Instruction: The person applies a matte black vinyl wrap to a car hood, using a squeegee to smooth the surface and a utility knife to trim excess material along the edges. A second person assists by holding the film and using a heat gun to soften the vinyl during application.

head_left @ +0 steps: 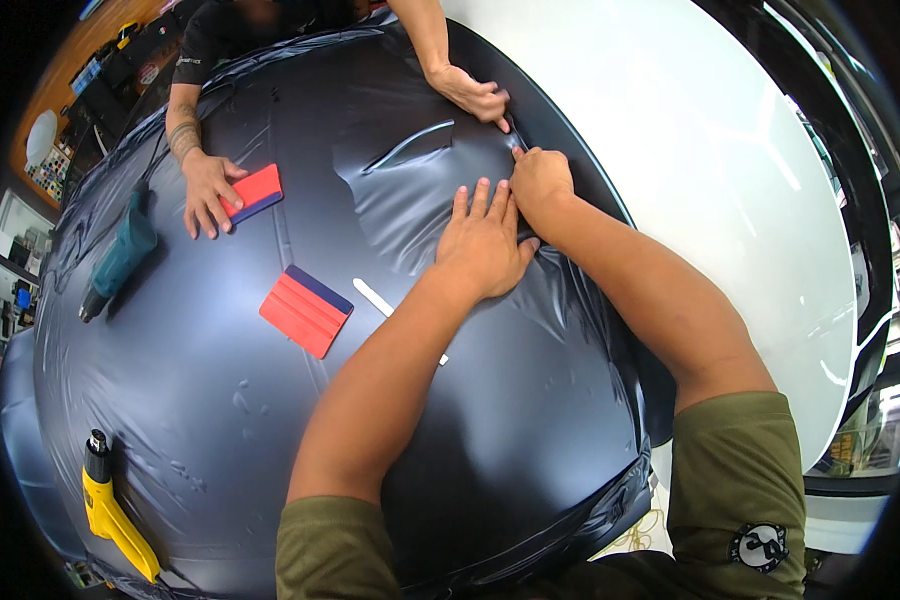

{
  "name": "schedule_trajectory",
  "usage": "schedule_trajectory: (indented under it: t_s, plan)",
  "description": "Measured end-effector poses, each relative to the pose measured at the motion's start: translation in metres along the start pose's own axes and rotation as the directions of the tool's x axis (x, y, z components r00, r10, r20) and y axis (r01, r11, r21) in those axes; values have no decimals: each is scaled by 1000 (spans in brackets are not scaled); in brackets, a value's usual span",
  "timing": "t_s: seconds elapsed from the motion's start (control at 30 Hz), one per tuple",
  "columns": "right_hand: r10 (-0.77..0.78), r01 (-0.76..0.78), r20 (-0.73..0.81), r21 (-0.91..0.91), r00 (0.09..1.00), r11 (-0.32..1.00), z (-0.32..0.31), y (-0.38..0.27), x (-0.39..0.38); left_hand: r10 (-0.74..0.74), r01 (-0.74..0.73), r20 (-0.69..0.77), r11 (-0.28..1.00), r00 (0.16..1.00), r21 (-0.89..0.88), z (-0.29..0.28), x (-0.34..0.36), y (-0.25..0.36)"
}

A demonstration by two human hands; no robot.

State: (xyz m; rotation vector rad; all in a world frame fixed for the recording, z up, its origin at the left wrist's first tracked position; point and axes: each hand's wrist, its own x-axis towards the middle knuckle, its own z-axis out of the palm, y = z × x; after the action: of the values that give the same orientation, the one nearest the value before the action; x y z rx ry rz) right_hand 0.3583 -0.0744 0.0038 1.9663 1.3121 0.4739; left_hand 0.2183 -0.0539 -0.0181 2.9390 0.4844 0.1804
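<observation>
A dark blue-grey satin vinyl film [490, 400] covers a broad, curved car panel, with creases and a raised fold near its far right part. My left hand [485, 240] lies flat on the wrinkled film, fingers spread and pointing away from me. Just right of it, my right hand [543, 185] is closed at the film's right edge, its fingertips pinching the film there. A white stick tool [372, 297] lies partly hidden under my left forearm. Left of that forearm rests a red squeegee [307, 312] with a dark blue edge.
Across from me, a co-worker's hand [210, 190] rests on another red squeegee [258, 190]; their other hand [473, 97] touches the film edge near mine. A teal heat gun [122, 252] and a yellow heat gun [115, 510] lie at left. A glossy white panel [710, 160] borders the right.
</observation>
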Motion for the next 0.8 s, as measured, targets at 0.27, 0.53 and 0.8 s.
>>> schedule_trajectory:
  t_s: [0.27, 0.53, 0.8]
  plan:
    - [-32, 17, 99, 154, 995, 988, -4, 6, 4, 9, -9, 6, 1000, 1000, -16, 0, -3, 7]
    - [-49, 41, 60, 117, 997, 992, -2, 6, 5, -6, 3, -40, 998, 999, -67, 2, -2, 8]
    - [14, -10, -24, 157, 1000, 987, 15, 3, 11, -130, 132, -92, 991, 987, 16, 7, 0, 8]
